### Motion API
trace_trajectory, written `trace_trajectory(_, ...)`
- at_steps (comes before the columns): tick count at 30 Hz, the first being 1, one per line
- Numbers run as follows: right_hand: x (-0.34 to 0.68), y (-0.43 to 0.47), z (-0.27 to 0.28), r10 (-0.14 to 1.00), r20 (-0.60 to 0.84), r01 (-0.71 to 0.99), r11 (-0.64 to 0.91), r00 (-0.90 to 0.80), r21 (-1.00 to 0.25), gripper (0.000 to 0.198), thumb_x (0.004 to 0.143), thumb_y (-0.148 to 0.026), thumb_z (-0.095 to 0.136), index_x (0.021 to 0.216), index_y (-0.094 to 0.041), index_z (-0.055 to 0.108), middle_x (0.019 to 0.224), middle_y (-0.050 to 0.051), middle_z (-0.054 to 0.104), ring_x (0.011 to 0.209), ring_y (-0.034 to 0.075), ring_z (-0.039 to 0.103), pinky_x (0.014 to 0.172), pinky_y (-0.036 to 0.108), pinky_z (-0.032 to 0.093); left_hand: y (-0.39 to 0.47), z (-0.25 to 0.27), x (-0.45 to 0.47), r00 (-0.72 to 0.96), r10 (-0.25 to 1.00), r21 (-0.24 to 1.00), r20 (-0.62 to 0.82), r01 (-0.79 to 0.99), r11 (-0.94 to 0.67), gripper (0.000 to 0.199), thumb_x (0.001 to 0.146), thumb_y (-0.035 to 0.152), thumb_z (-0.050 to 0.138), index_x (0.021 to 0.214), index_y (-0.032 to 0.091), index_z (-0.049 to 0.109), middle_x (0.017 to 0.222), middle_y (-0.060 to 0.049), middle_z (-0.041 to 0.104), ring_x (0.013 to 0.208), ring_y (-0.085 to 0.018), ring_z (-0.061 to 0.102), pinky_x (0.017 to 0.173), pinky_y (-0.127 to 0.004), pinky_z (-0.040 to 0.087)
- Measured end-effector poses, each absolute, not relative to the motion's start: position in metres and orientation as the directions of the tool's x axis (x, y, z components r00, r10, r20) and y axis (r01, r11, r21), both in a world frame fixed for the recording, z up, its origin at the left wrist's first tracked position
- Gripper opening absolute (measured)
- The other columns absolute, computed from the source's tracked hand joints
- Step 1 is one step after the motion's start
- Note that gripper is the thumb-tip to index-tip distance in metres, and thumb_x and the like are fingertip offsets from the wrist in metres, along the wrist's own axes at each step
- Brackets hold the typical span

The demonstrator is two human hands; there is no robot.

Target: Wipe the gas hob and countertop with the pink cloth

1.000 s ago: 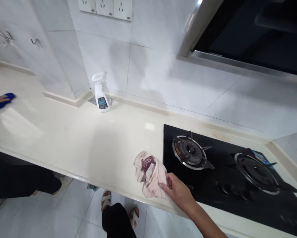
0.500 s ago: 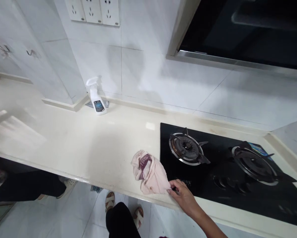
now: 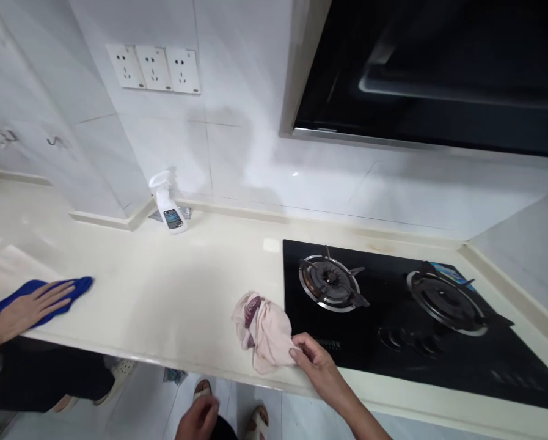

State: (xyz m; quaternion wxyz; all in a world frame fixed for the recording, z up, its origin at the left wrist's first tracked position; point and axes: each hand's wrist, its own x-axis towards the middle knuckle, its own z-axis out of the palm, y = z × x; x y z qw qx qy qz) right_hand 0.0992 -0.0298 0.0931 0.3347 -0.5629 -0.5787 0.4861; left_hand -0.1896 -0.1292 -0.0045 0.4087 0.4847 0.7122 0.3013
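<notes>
A crumpled pale pink cloth (image 3: 272,336) with a purple printed patch lies on the countertop, just left of the gas stove. Between thumb and fingers, my right hand (image 3: 317,366) pinches the cloth's right corner near the counter's front edge. My left hand (image 3: 199,418) is low at the bottom of the view, in front of the counter, with its fingers curled in and nothing seen in them. The black gas stove (image 3: 374,342) has two burners with pot supports, and my right hand is close to its front left corner.
At the far left, another person's hand (image 3: 33,308) presses a blue cloth (image 3: 79,290) flat on the countertop (image 3: 177,293). A white spray bottle (image 3: 170,211) stands by the wall corner. A dark range hood (image 3: 415,116) overhangs the stove. Wall sockets (image 3: 154,68) are above the counter.
My left hand has come into view at the bottom. My right hand still pinches the cloth. The other person's hand and blue cloth have appeared at the left. The view has shifted slightly.
</notes>
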Motion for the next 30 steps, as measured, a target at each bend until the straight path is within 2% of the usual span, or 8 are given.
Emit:
trace_trajectory(5, 0.077, -0.028, 0.115, 0.981, -0.049, 0.341, 0.019, -0.189, -0.940, 0.036, 0.091, -0.058, 0.054, 0.091, -0.023, 0.063, 0.078, -0.002, 0.053, 0.074, 0.015, 0.049, 0.069, 0.027, 0.039, -0.055, 0.027, -0.137, 0.077, 0.981, 0.898, -0.178, 0.420, 0.130, 0.035, 0.080, 0.045, 0.064, 0.109, 0.025, 0.067, 0.103, -0.008, 0.068, 0.095, -0.026, 0.064, 0.088, -0.039, 0.051)
trace_trajectory(9, 0.075, -0.017, 0.122, 0.991, -0.001, 0.350, 0.047, -0.134, -0.936, 0.038, 0.093, -0.059, 0.049, 0.090, -0.024, 0.063, 0.076, -0.002, 0.055, 0.072, 0.016, 0.050, 0.068, 0.028, 0.040, -0.021, 0.050, -0.115, 0.143, 0.973, 0.910, -0.181, 0.399, 0.111, 0.018, 0.073, 0.042, 0.065, 0.075, 0.024, 0.059, 0.083, -0.005, 0.061, 0.084, -0.025, 0.058, 0.080, -0.038, 0.046)
trace_trajectory(15, 0.090, 0.013, 0.129, 0.980, -0.060, 0.315, -0.119, 0.190, -0.942, 0.044, 0.082, -0.067, 0.056, 0.076, -0.023, 0.058, 0.066, -0.003, 0.051, 0.064, 0.015, 0.046, 0.061, 0.028, 0.039, 0.015, 0.098, -0.169, 0.235, 0.961, 0.945, -0.148, 0.319, 0.067, 0.028, 0.074, 0.047, 0.064, 0.067, 0.023, 0.051, 0.069, 0.001, 0.054, 0.071, -0.017, 0.050, 0.071, -0.031, 0.039)
trace_trajectory(18, 0.085, 0.021, 0.138, 0.985, -0.136, 0.289, -0.160, 0.102, -0.944, 0.045, 0.081, -0.068, 0.054, 0.078, -0.023, 0.058, 0.065, -0.003, 0.050, 0.062, 0.014, 0.044, 0.060, 0.027, 0.038, 0.045, 0.131, -0.200, 0.237, 0.967, 0.972, -0.090, 0.231, 0.034, 0.035, 0.077, 0.054, 0.061, 0.070, 0.023, 0.047, 0.068, 0.003, 0.051, 0.068, -0.015, 0.048, 0.066, -0.028, 0.038)
trace_trajectory(21, 0.077, 0.023, 0.143, 0.967, -0.205, 0.398, -0.130, -0.151, -0.908, 0.036, 0.078, -0.056, 0.064, 0.089, -0.022, 0.065, 0.069, -0.004, 0.055, 0.065, 0.013, 0.047, 0.061, 0.025, 0.037, 0.068, 0.161, -0.224, 0.209, 0.977, 0.983, -0.034, 0.186, -0.006, 0.032, 0.081, 0.053, 0.057, 0.076, 0.024, 0.044, 0.067, 0.006, 0.046, 0.064, -0.013, 0.043, 0.061, -0.026, 0.035)
trace_trajectory(23, 0.074, 0.024, 0.141, 0.947, -0.209, 0.560, -0.039, -0.243, -0.828, 0.026, 0.073, -0.040, 0.072, 0.092, -0.022, 0.068, 0.077, -0.004, 0.059, 0.072, 0.014, 0.052, 0.066, 0.025, 0.038, 0.076, 0.177, -0.236, 0.196, 0.981, 0.981, -0.005, 0.189, -0.033, 0.027, 0.081, 0.047, 0.060, 0.079, 0.024, 0.046, 0.066, 0.007, 0.044, 0.062, -0.012, 0.040, 0.059, -0.025, 0.032)
trace_trajectory(27, 0.075, 0.036, 0.130, 0.989, -0.127, 0.819, -0.012, -0.075, -0.574, 0.012, 0.079, -0.019, 0.062, 0.087, -0.023, 0.069, 0.090, 0.000, 0.061, 0.084, 0.016, 0.058, 0.075, 0.027, 0.037, 0.083, 0.194, -0.256, 0.171, 0.980, 0.959, 0.104, 0.244, -0.144, 0.024, 0.082, 0.042, 0.062, 0.077, 0.023, 0.048, 0.069, 0.006, 0.044, 0.065, -0.012, 0.039, 0.061, -0.026, 0.031)
trace_trajectory(30, 0.069, 0.046, 0.121, 0.994, -0.092, 0.812, -0.097, 0.054, -0.575, 0.011, 0.084, -0.021, 0.057, 0.086, -0.023, 0.067, 0.090, 0.001, 0.061, 0.087, 0.017, 0.059, 0.076, 0.028, 0.037, 0.089, 0.196, -0.266, 0.112, 0.981, 0.970, 0.160, 0.167, -0.178, 0.027, 0.086, 0.046, 0.060, 0.080, 0.024, 0.047, 0.071, 0.006, 0.045, 0.067, -0.012, 0.042, 0.064, -0.027, 0.035)
